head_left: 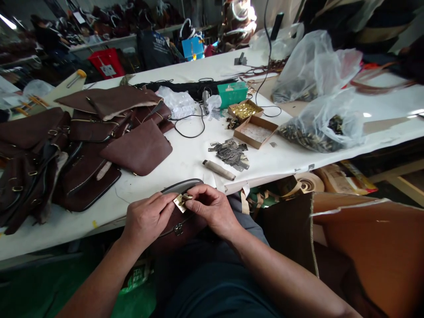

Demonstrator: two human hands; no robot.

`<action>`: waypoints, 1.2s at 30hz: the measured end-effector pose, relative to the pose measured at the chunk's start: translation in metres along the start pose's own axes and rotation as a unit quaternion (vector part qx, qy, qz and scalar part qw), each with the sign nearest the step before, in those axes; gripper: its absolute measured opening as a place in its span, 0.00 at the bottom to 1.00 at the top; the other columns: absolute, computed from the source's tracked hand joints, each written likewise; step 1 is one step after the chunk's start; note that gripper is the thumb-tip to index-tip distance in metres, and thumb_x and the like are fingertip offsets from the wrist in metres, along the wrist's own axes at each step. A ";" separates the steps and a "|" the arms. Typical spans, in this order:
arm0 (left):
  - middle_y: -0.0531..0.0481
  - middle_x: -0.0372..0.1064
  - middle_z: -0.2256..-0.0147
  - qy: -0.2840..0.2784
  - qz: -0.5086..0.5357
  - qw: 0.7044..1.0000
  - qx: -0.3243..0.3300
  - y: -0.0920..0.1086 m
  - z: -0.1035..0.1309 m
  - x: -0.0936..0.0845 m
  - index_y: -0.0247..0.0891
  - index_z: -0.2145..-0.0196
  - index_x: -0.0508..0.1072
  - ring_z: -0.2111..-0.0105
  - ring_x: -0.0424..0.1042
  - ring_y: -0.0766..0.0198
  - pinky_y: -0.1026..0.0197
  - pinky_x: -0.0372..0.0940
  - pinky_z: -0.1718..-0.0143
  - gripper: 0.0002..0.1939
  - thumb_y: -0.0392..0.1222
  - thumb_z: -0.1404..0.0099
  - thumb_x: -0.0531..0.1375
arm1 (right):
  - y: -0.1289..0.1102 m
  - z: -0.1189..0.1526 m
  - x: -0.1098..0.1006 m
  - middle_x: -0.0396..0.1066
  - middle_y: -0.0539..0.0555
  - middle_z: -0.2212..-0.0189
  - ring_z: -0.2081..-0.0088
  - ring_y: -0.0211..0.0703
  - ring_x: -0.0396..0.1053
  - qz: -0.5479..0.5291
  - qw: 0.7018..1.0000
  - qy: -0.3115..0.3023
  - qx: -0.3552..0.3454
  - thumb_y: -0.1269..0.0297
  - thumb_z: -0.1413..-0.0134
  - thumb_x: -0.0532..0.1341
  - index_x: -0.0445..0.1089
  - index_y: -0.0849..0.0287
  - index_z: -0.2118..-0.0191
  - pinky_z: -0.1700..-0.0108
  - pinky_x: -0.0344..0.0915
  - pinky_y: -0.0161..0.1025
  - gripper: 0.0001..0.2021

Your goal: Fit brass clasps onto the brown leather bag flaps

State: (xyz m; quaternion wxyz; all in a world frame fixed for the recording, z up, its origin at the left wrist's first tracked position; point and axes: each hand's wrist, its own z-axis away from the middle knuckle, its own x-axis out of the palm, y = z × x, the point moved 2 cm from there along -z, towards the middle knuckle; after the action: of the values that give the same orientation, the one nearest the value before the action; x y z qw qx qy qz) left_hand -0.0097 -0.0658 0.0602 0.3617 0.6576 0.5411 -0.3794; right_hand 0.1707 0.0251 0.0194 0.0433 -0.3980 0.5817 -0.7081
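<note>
Between the thumb and fingers of my left hand point(144, 218) is a small gold metal plate point(179, 203) with holes in it. My right hand point(212, 207) is closed in a pinch on a rounded gold clasp piece point(187, 196), right beside the plate. Whether the two pieces are joined, I cannot tell. Both hands are above a dark brown leather bag point(185, 227) on my lap, leaning at the table edge. A small metal buckle point(178, 229) shows on the bag, below my fingers. My hands cover part of it.
Brown leather bags and flaps point(139, 148) are piled at left on the white table point(185, 159). Ahead lie a wrapped tool point(218, 170), thin metal plates point(232, 153), a box of gold fittings point(245, 110) and plastic bags of hardware point(314, 128). A brown carton point(371, 247) stands at right.
</note>
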 end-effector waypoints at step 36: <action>0.49 0.82 0.65 0.040 0.063 0.995 0.064 0.009 -0.011 -0.017 0.35 0.50 0.80 0.69 0.80 0.64 0.63 0.70 0.62 0.10 0.30 0.27 0.62 | -0.022 0.017 -0.001 0.76 0.53 0.61 0.64 0.41 0.74 0.199 0.960 0.099 -0.169 0.63 0.37 0.70 0.76 0.55 0.52 0.61 0.74 0.39 0.09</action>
State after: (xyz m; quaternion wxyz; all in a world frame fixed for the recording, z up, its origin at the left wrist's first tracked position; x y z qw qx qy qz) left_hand -0.0020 -0.0645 0.0809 0.3200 0.7269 0.4874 -0.3630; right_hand 0.1912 0.0191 0.0381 0.0580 -0.2040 0.7616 -0.6124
